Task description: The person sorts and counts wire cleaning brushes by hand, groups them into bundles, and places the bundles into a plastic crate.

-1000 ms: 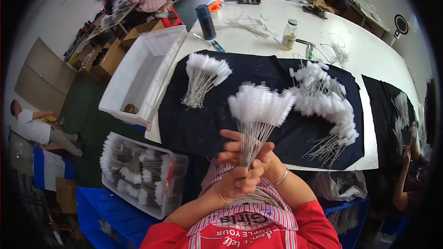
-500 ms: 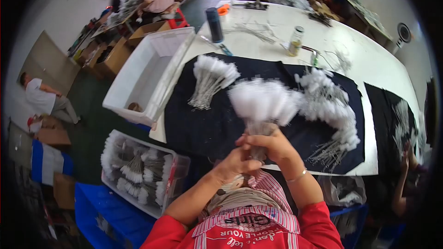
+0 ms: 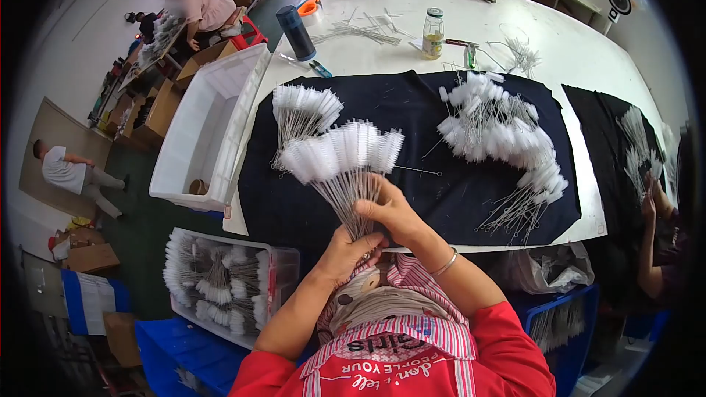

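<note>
A fanned bundle of white-bristled wire brushes [image 3: 342,154] is held upright in front of my body. My left hand [image 3: 346,256] is closed around the lower wire ends. Higher up, my right hand [image 3: 390,209] grips the same bundle by its wire stems. One brush wire with a small loop sticks out to the right. Behind and left of the bundle, a smaller brush pile [image 3: 301,114] lies on the dark cloth [image 3: 419,213]. To the right, a long curved heap of brushes [image 3: 500,129] rests on that cloth.
A white plastic bin [image 3: 195,132] stands at the table's left edge; a clear box [image 3: 283,272] of brushes sits below it. On the white table [image 3: 500,11] are a dark bottle [image 3: 296,33], a glass jar [image 3: 433,35] and loose wires. Another person's hands [image 3: 649,195] work at far right.
The bundle has moved left in the view and its brush heads are sharper and more spread. My right hand has shifted up along the stems, apart from my left hand. The camera view has shifted.
</note>
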The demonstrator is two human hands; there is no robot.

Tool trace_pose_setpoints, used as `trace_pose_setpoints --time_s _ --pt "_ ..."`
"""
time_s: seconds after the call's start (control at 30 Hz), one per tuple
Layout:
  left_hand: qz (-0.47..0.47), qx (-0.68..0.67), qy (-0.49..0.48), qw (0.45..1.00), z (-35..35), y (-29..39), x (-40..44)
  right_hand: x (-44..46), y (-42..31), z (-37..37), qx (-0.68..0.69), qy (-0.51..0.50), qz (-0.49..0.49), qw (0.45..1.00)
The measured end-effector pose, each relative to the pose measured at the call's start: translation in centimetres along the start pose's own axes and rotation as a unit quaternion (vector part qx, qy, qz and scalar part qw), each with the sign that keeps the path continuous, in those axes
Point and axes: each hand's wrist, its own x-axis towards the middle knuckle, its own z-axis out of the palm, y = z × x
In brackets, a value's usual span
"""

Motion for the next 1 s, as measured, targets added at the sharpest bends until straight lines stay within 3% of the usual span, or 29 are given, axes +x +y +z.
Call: trace_pose_setpoints --time_s 0.07,0.2,0.4,0.63,0.87,1.0 --pt "0.003 -0.002 0.025 1.000 -0.2 0.1 -0.1 0.7 1.3 -0.8 -0.009 0.072 -0.082 0.994" --pt "0.012 -0.014 0.061 0.998 -0.4 -0.4 -0.3 1.2 3.0 -1.6 -0.087 0.116 -0.115 0.983" --pt "0.072 -0.048 0.136 0.987 -0.9 -0.4 -1.0 1.4 3.2 -0.3 0.076 0.111 -0.061 0.989" --pt "0.094 -0.045 0.175 0.979 -0.9 -0.7 -1.3 1.5 3.0 0.1 0.152 0.065 0.012 0.986" --pt "0.112 -0.038 0.219 0.969 -0.3 -1.4 -0.9 1.7 4.0 -1.2 0.113 0.073 0.019 0.991" --pt "0.091 -0.015 0.231 0.969 0.1 -1.3 -0.8 1.7 3.9 -1.3 0.165 0.094 0.023 0.982"
